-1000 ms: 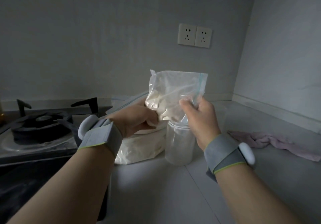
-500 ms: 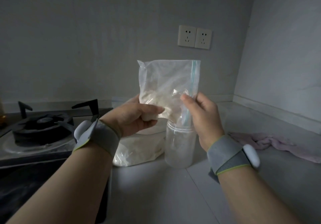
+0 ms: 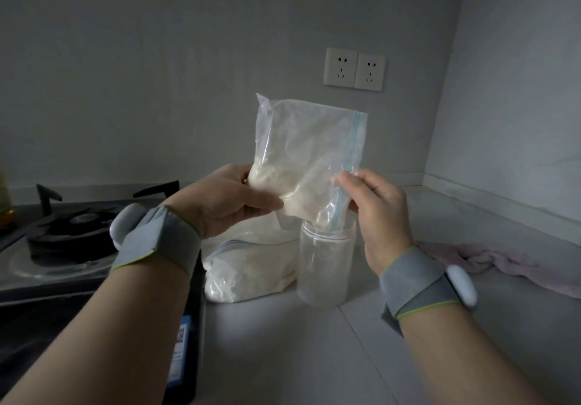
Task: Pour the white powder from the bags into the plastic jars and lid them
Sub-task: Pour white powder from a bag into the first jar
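Left hand (image 3: 232, 203) gripping its powder-filled side and right hand (image 3: 377, 212) pinching its zip edge have tipped the clear plastic bag of white powder (image 3: 308, 153) until its corner dips into the translucent round plastic jar (image 3: 327, 266), so pouring seems imminent.

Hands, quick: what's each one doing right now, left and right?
Left hand: holding the powder bag by its lower left side.
Right hand: pinching the same bag's zip edge at the jar mouth.
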The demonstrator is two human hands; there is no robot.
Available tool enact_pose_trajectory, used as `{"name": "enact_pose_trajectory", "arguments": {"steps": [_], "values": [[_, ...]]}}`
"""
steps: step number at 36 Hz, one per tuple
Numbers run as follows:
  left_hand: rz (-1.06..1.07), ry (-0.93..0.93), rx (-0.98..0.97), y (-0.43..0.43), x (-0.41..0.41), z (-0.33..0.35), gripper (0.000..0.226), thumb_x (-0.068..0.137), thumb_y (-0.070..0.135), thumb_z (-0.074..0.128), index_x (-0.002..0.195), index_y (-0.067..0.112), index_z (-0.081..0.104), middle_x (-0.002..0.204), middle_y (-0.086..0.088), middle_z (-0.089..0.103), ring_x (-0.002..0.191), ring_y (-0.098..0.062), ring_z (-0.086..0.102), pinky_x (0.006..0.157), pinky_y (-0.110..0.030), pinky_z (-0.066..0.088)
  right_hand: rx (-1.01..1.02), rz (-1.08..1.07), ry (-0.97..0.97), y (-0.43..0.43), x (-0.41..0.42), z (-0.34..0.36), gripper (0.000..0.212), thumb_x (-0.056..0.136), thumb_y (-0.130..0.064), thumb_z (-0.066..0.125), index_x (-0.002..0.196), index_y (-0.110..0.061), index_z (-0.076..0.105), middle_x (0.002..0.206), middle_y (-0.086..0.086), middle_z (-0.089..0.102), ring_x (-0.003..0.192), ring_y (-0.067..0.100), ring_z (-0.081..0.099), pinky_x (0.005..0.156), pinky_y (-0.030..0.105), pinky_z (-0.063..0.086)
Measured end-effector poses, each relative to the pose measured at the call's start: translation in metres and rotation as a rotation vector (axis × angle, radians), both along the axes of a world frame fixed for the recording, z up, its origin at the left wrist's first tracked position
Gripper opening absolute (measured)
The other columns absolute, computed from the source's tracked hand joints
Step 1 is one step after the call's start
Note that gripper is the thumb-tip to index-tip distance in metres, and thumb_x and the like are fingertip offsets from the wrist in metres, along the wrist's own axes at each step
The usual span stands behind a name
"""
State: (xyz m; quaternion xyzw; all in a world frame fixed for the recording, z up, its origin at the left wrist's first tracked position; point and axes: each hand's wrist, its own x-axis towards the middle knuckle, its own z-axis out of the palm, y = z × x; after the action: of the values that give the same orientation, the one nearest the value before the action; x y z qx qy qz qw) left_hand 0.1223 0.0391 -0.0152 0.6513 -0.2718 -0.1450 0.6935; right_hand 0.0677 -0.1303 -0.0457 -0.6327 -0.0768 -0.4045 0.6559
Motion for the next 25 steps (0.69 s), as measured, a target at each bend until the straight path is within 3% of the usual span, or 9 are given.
{"name": "enact_pose_trajectory", "arguments": {"steps": [2,4,8,11,17,25], "values": [[0.017,-0.005,0.006,0.0005,0.0007,0.0006,0.032,0.077,-0.016,0.059,0.095,0.010,0.061,0.092,-0.004,0.066,0.081,-0.014,0.063,0.061,-0.016,0.055,-0.011,0.007,0.005,0.0002,-0.0010,0.0010,0.017,0.068,-0.031,0.064,0.060,-0.016,0.068,0.070,0.011,0.050,0.069,0.021,0.044,0.068,0.035,0.038],[0.015,0.002,0.009,0.0010,0.0011,0.0006,0.031,0.078,-0.015,0.058,0.095,0.011,0.061,0.091,-0.005,0.066,0.079,-0.014,0.065,0.062,-0.019,0.057,-0.033,0.023,0.010,-0.0001,-0.0015,0.0007,0.016,0.069,-0.031,0.064,0.062,-0.018,0.070,0.070,0.013,0.051,0.069,0.021,0.046,0.069,0.035,0.039],[-0.030,0.021,-0.002,0.0019,0.0011,0.0000,0.031,0.081,-0.014,0.055,0.102,0.009,0.060,0.092,-0.006,0.067,0.074,-0.013,0.069,0.065,-0.028,0.059,-0.055,0.036,-0.004,0.0004,-0.0010,0.0003,0.015,0.071,-0.031,0.063,0.063,-0.021,0.071,0.072,0.036,0.050,0.070,0.022,0.047,0.070,0.036,0.040],[-0.032,0.027,-0.021,0.0006,0.0005,-0.0002,0.028,0.084,-0.012,0.052,0.101,0.009,0.059,0.088,-0.007,0.067,0.068,-0.012,0.069,0.065,-0.031,0.059,-0.048,0.048,-0.017,-0.0002,0.0013,-0.0016,0.024,0.065,-0.041,0.065,0.065,-0.018,0.070,0.068,0.017,0.051,0.070,0.021,0.046,0.069,0.036,0.039],[-0.024,0.052,-0.118,-0.0022,0.0019,0.0019,0.031,0.087,-0.012,0.050,0.106,0.011,0.056,0.097,-0.011,0.064,0.082,-0.022,0.065,0.066,-0.033,0.060,-0.056,0.061,-0.047,-0.0028,0.0058,-0.0050,0.052,0.062,-0.043,0.064,0.067,0.007,0.051,0.069,0.011,0.045,0.070,0.020,0.042,0.068,0.037,0.037],[-0.002,0.050,-0.132,-0.0033,0.0026,0.0029,0.031,0.086,-0.012,0.050,0.106,0.010,0.056,0.098,-0.010,0.064,0.083,-0.023,0.065,0.064,-0.033,0.060,-0.047,0.049,-0.011,-0.0033,0.0040,-0.0040,0.033,0.071,-0.026,0.064,0.064,0.004,0.054,0.069,0.009,0.048,0.069,0.019,0.044,0.068,0.035,0.038]]}}
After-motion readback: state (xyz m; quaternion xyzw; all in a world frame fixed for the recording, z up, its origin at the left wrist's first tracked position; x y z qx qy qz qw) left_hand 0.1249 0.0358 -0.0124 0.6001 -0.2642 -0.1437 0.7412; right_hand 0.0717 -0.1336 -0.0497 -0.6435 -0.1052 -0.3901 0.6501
